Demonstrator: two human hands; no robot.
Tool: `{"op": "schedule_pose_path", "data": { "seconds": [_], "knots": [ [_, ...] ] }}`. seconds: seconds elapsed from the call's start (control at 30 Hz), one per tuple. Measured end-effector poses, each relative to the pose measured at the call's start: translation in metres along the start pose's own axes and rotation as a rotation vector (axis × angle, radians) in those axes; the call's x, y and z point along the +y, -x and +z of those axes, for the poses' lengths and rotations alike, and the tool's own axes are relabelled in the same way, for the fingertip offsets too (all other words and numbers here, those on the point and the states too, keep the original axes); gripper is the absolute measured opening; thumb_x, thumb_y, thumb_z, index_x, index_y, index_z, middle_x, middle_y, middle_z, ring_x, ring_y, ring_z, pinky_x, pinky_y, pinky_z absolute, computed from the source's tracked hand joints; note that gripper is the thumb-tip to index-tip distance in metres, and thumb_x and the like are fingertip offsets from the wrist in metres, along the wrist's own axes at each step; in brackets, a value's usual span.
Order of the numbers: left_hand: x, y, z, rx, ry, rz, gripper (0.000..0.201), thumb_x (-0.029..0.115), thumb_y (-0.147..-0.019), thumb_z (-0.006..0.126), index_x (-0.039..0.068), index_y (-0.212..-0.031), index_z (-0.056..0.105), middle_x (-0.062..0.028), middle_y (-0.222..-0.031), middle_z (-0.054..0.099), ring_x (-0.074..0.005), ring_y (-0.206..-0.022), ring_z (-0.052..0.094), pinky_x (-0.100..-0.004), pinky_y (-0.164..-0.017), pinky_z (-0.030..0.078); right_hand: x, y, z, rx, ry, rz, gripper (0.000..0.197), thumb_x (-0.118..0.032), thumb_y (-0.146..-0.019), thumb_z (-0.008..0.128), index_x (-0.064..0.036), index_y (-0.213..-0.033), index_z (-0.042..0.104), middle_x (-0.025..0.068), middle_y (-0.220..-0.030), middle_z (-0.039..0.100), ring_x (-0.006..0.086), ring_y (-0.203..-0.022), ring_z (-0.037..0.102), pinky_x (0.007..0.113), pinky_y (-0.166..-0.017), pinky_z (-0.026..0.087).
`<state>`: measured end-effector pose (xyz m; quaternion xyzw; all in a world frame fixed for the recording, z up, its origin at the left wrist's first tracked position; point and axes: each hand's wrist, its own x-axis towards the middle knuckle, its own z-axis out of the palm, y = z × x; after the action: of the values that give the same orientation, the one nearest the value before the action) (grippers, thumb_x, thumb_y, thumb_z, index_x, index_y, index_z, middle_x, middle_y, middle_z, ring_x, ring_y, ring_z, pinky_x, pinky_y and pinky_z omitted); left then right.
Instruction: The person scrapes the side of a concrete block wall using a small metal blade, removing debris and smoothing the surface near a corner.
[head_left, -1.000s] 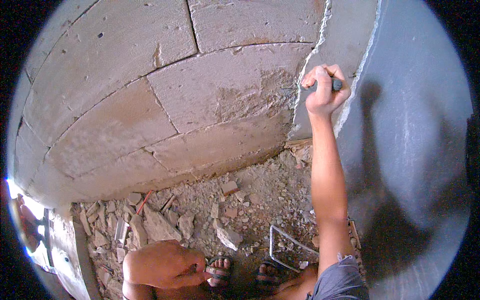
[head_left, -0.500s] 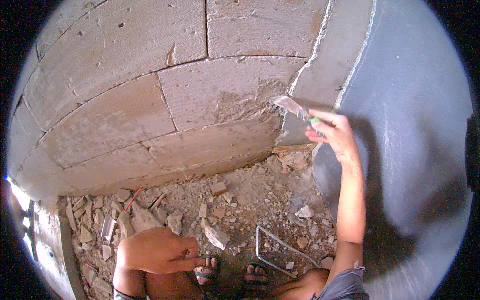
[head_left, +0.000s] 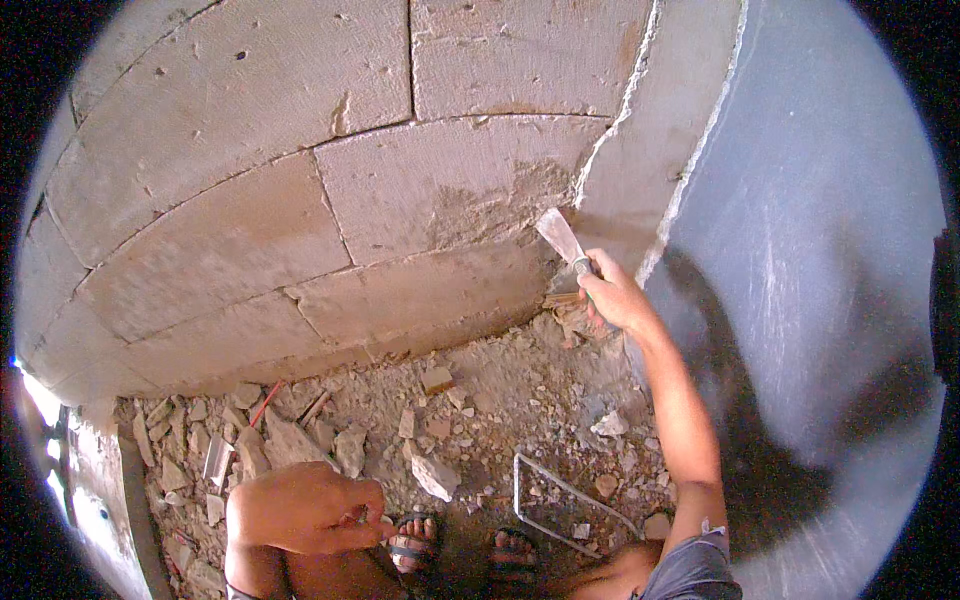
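My right hand [head_left: 615,292] grips a putty knife [head_left: 560,235] by its green-and-dark handle. The knife's wide, dusty metal blade points up and left, over the block wall [head_left: 420,210] near the inner corner, beside a rough grey mortar patch [head_left: 480,212]. Whether the blade's edge touches the wall I cannot tell. Low on the left, my left hand [head_left: 305,508] rests over my bent knee, its fingers curled loosely inward. Nothing shows in its fingers, and it is well away from the wall.
Broken stone rubble [head_left: 433,476] covers the ground around my sandalled feet [head_left: 413,540]. A bent pale rod [head_left: 518,490] lies by them. A smooth grey wall [head_left: 820,250] rises close on my right, past a cement strip [head_left: 655,140] with ragged white edges.
My right hand has moved down and left with the putty knife, and the blade now points more steeply upward. My left hand stays over the knee, its fingers a little more curled.
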<state>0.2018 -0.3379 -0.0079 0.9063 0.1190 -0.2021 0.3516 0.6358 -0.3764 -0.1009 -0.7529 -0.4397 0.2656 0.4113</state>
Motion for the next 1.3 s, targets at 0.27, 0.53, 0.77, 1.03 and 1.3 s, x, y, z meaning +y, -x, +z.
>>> {"op": "schedule_pose_path", "data": {
  "seconds": [0.27,0.53,0.77,1.03,1.3],
  "knots": [
    [-0.001,-0.001,-0.001,0.005,-0.017,-0.018,0.033,0.044,-0.09,0.052,0.011,-0.089,0.055,-0.0118,-0.061,0.06,-0.036,-0.062,0.061,-0.0455,-0.056,0.046,0.023,0.0,-0.019,0.218,0.581,-0.15,0.037,-0.036,-0.091,0.05,-0.0009,-0.101,0.06,0.0228,-0.085,0.063,0.0328,-0.081,0.063,0.044,-0.066,0.047],
    [0.001,0.007,-0.001,0.036,-0.006,-0.01,0.031,0.043,-0.089,0.054,0.012,-0.088,0.056,-0.0097,-0.06,0.06,-0.0333,-0.059,0.061,-0.0428,-0.052,0.046,0.021,-0.023,-0.015,0.43,0.719,-0.171,0.064,-0.059,-0.089,0.041,-0.0004,-0.078,0.065,0.0257,-0.074,0.063,0.0437,-0.073,0.062,0.051,-0.067,0.048],
    [0.005,0.003,-0.002,0.047,-0.007,-0.005,0.032,0.043,-0.089,0.055,0.012,-0.086,0.058,-0.0095,-0.061,0.061,-0.0318,-0.06,0.063,-0.0416,-0.052,0.047,0.016,-0.049,0.02,0.388,0.694,-0.21,0.065,-0.059,-0.089,0.041,0.0003,-0.081,0.066,0.0263,-0.077,0.063,0.0438,-0.075,0.062,0.053,-0.067,0.048],
    [0.009,0.021,0.0,0.074,0.004,-0.012,0.031,0.042,-0.089,0.056,0.011,-0.085,0.058,-0.0096,-0.06,0.06,-0.0322,-0.059,0.062,-0.041,-0.052,0.047,0.029,-0.058,0.007,0.454,0.752,-0.246,0.067,-0.064,-0.087,0.039,-0.0042,-0.08,0.068,0.0234,-0.074,0.064,0.0422,-0.071,0.063,0.051,-0.064,0.049],
    [0.005,-0.005,-0.007,0.013,0.023,0.057,0.029,0.041,-0.09,0.055,0.011,-0.087,0.057,-0.01,-0.061,0.06,-0.0317,-0.059,0.062,-0.0409,-0.053,0.047,0.055,-0.055,0.012,0.528,0.793,-0.379,0.057,-0.057,-0.087,0.048,-0.0038,-0.074,0.066,0.0235,-0.067,0.062,0.0431,-0.066,0.061,0.05,-0.059,0.049]
  ]
}}
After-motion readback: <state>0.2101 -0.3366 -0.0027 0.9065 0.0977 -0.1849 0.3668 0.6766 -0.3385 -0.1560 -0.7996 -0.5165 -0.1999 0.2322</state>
